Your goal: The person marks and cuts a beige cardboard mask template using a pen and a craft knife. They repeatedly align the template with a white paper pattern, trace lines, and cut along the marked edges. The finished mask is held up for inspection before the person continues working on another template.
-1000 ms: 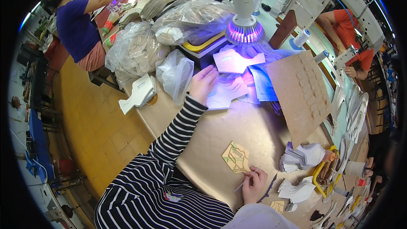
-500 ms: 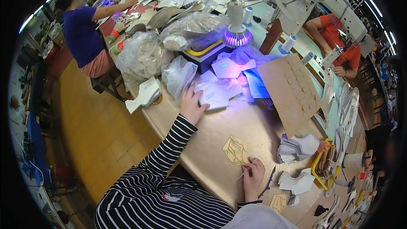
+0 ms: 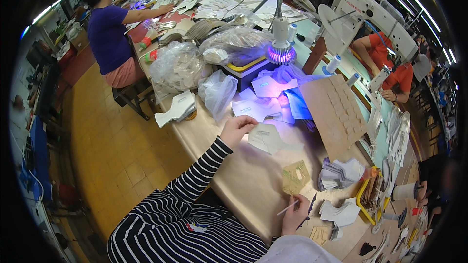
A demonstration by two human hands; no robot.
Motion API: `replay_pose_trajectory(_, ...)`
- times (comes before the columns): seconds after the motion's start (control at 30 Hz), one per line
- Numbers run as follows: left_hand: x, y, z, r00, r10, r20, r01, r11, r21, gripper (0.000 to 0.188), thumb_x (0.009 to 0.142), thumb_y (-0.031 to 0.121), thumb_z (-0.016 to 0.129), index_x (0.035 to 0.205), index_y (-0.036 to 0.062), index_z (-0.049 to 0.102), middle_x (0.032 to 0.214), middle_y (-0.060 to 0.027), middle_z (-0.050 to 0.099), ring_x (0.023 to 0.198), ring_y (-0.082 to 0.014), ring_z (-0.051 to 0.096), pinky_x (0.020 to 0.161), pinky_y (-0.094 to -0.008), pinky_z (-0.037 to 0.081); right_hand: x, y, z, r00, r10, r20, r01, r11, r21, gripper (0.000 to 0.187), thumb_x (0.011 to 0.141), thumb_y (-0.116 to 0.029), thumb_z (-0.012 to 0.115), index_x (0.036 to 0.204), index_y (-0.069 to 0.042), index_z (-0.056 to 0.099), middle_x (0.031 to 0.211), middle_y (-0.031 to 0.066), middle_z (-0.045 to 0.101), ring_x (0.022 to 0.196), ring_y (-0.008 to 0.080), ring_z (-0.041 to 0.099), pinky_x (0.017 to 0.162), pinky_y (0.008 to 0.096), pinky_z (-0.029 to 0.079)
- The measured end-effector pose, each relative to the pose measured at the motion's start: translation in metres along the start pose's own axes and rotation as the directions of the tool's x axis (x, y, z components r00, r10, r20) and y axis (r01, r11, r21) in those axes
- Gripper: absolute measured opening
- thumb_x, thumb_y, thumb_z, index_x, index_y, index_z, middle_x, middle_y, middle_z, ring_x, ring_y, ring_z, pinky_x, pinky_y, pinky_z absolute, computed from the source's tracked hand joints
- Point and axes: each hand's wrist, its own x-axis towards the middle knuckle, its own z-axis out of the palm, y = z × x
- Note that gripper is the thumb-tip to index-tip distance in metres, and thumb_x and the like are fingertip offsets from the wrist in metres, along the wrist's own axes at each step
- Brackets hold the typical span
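My left hand (image 3: 236, 130) pinches the edge of a pale shoe-upper piece (image 3: 267, 139), holding it above the table with a small printed mark on its face. My right hand (image 3: 295, 214) is closed round a slim pale pen (image 3: 286, 207). Its fingertips meet the lower edge of a tan, roughly six-sided template (image 3: 296, 177) with cut-out lines, which looks tilted; whether they grip it too I cannot tell. Under the purple lamp (image 3: 281, 52) lie more white upper pieces (image 3: 255, 110), beyond my left hand.
Plastic bags of cut pieces (image 3: 176, 68) crowd the far left of the gold-toned table (image 3: 214, 165). A brown board (image 3: 334, 112) and a stack of pale pieces (image 3: 339, 173) stand to the right. A sewing machine (image 3: 373, 12) and two people are farther off.
My left hand has drawn one upper piece from the pile under the lamp toward me. My right hand has shifted slightly right, and the template has moved up and right with it.
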Motion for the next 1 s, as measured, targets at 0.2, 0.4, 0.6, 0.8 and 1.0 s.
replay_pose_trajectory(0.2,0.004,-0.029,0.042,0.972,-0.166,0.164,0.096,0.924,0.369,0.030,0.088,0.005,0.066,0.118,0.0014,0.066,0.091,-0.0095,0.070,0.085,-0.0170,0.066,0.082,-0.0313,0.053,0.019,-0.005,-0.019,0.993,-0.120,-0.022,0.120,0.993,-0.010,0.041,0.079,0.001,0.074,0.118,0.000,0.063,0.107,0.0123,0.062,0.093,0.0271,0.060,0.073,0.0345,0.050)
replay_pose_trajectory(0.4,-0.019,-0.047,0.054,0.911,0.347,0.222,-0.406,0.670,0.622,0.048,0.084,0.001,0.065,0.131,0.0052,0.058,0.132,-0.0178,0.056,0.110,-0.0345,0.061,0.096,-0.0398,0.051,0.058,-0.017,-0.009,0.944,-0.192,0.267,0.206,0.978,-0.026,0.048,0.081,-0.003,0.076,0.127,-0.001,0.060,0.110,0.0120,0.061,0.095,0.0266,0.059,0.077,0.0340,0.048)
replay_pose_trajectory(0.6,-0.066,-0.037,0.044,0.964,0.242,0.111,-0.262,0.783,0.564,0.031,0.093,0.009,0.063,0.124,0.0030,0.063,0.122,-0.0171,0.064,0.116,-0.0357,0.059,0.103,-0.0415,0.047,0.082,-0.015,0.014,0.835,-0.161,0.527,0.331,0.911,-0.245,0.039,0.083,-0.015,0.074,0.119,-0.004,0.066,0.108,0.0131,0.062,0.100,0.0346,0.058,0.085,0.0422,0.048)
replay_pose_trajectory(0.8,-0.089,-0.029,0.045,0.932,0.166,0.324,-0.359,0.562,0.745,0.045,0.086,0.021,0.074,0.127,0.0085,0.064,0.141,-0.0164,0.054,0.130,-0.0370,0.050,0.110,-0.0474,0.040,0.084,-0.008,0.016,0.854,-0.337,0.396,0.466,0.833,-0.299,0.037,0.081,-0.014,0.075,0.117,-0.007,0.067,0.115,0.0115,0.064,0.111,0.0314,0.056,0.098,0.0427,0.041)
replay_pose_trajectory(1.0,-0.083,-0.014,0.049,0.943,0.092,0.321,-0.320,0.525,0.789,0.050,0.083,0.026,0.077,0.129,0.0104,0.063,0.145,-0.0141,0.052,0.131,-0.0355,0.049,0.107,-0.0461,0.041,0.081,0.001,0.011,0.903,-0.264,0.340,0.340,0.922,-0.188,0.034,0.078,-0.008,0.077,0.112,-0.005,0.069,0.119,0.0100,0.065,0.112,0.0309,0.058,0.097,0.0410,0.044)
